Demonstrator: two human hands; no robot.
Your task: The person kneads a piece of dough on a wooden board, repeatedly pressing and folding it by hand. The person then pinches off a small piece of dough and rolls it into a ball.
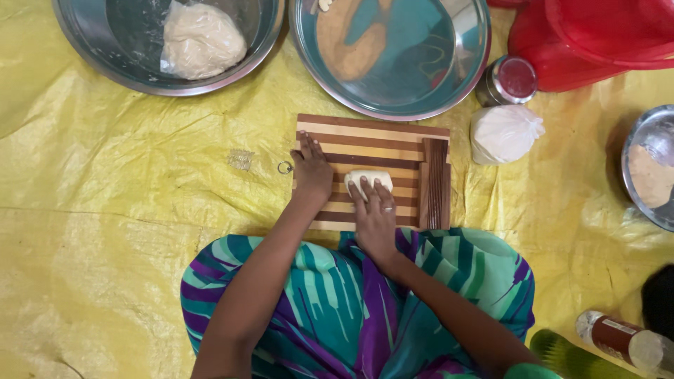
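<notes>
Both forearms are bare, no sleeves reaching the wrists. There's a thin silver-coloured ring on a finger of the right hand [375,217]; the left hand [312,174] wears nothing that shows. Across the lap spreads a loose garment of teal, mint-green and purple streaked fabric [330,309], softly folded, with a bright green edge at the lower right.

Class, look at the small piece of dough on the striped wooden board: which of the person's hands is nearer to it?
Right. The right hand rests its fingers on the dough piece; the left hand lies flat on the board beside it, apart.
</notes>
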